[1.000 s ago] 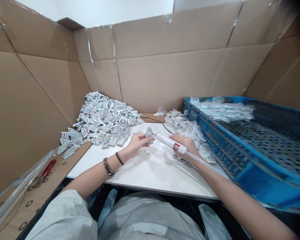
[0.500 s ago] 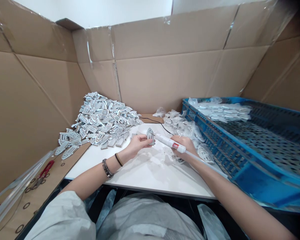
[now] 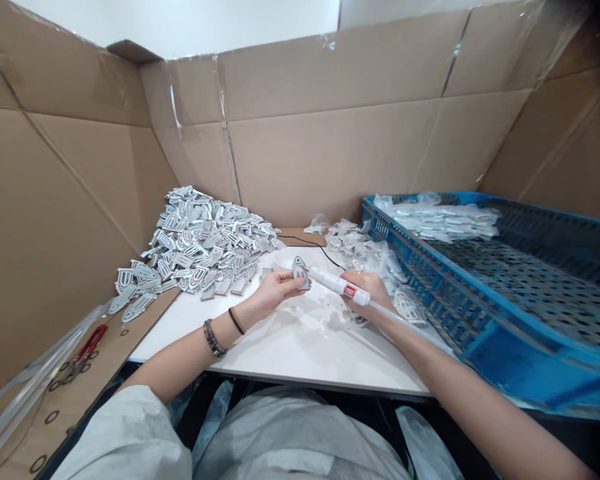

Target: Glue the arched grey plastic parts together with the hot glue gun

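My left hand (image 3: pixel 277 291) pinches a small grey pointed part (image 3: pixel 300 272) upright over the white board (image 3: pixel 300 347). In my right hand (image 3: pixel 367 288) is a white glue gun (image 3: pixel 337 283) with a red patch; its thin tip points left, at or very near the part's face. Whether they touch is too small to tell. A translucent glue stick (image 3: pixel 405 323) runs out of the gun's rear along my right forearm. A big heap of similar grey parts (image 3: pixel 195 240) lies to the left of my hands.
Bagged parts (image 3: pixel 355 240) lie behind my right hand. A blue crate (image 3: pixel 480 317) with stacked white packets (image 3: pixel 445 221) stands at the right. Red-handled cutters (image 3: pixel 93 340) and clear sticks (image 3: pixel 40 380) lie at the left. Cardboard walls (image 3: pixel 330 147) surround the board; a black cable crosses behind.
The view has shifted very slightly. Both hands keep nearly the same pose, with the gun tip still at the part.
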`<state>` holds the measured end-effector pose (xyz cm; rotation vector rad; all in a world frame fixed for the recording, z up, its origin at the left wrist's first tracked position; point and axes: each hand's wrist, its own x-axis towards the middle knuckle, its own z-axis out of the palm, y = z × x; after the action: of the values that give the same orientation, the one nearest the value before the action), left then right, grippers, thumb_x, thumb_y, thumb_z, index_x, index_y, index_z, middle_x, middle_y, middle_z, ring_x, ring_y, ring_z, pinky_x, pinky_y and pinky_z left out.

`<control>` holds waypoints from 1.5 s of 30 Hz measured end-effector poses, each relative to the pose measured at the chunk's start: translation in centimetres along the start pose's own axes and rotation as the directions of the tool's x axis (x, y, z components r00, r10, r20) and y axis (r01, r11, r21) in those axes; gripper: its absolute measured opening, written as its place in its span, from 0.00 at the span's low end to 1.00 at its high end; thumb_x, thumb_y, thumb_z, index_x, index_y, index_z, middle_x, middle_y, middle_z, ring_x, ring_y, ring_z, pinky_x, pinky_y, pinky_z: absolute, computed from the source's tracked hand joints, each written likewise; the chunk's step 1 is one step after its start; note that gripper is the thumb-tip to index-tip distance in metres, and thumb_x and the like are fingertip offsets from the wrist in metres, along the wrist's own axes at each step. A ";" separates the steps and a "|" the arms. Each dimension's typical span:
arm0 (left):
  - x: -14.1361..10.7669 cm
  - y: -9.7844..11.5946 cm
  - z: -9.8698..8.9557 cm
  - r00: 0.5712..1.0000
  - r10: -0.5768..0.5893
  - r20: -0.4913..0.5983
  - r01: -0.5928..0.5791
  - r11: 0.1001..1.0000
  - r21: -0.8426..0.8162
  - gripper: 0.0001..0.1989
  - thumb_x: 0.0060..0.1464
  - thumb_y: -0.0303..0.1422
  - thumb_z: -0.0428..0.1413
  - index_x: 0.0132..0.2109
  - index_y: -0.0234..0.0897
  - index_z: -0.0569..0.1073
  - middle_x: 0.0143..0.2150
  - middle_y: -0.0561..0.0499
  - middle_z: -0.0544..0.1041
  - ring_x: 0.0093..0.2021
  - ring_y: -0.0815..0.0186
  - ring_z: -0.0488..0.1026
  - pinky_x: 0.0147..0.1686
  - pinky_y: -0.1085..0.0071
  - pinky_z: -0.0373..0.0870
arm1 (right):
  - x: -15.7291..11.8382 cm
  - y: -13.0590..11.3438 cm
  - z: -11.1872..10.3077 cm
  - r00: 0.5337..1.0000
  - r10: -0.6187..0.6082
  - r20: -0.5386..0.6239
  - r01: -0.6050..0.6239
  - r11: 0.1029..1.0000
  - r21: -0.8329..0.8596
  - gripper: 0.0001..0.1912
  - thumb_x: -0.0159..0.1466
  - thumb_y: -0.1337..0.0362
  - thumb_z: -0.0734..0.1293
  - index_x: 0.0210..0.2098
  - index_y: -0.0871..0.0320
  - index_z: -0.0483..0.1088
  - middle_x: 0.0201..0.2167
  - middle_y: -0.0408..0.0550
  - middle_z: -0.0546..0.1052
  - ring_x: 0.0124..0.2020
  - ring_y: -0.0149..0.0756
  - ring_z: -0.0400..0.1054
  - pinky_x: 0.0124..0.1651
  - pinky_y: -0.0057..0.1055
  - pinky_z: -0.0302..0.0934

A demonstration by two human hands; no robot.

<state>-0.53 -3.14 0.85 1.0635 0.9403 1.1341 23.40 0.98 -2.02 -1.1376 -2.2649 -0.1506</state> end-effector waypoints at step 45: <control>0.5 0.5 -1.1 0.974 0.215 -0.071 -0.192 0.951 0.241 0.22 0.41 0.43 0.72 0.37 0.29 0.79 0.35 0.44 0.82 0.34 0.63 0.80 0.37 0.68 0.79 | -0.2 0.3 0.2 1.000 -0.021 -0.011 0.022 0.991 0.136 0.09 0.55 0.67 0.61 0.32 0.56 0.73 0.30 0.47 0.78 0.33 0.38 0.72 0.36 0.28 0.58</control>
<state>-1.63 -2.41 1.07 1.3300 1.0781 1.2762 23.63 1.12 -2.33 -1.0398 -2.2423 -0.0102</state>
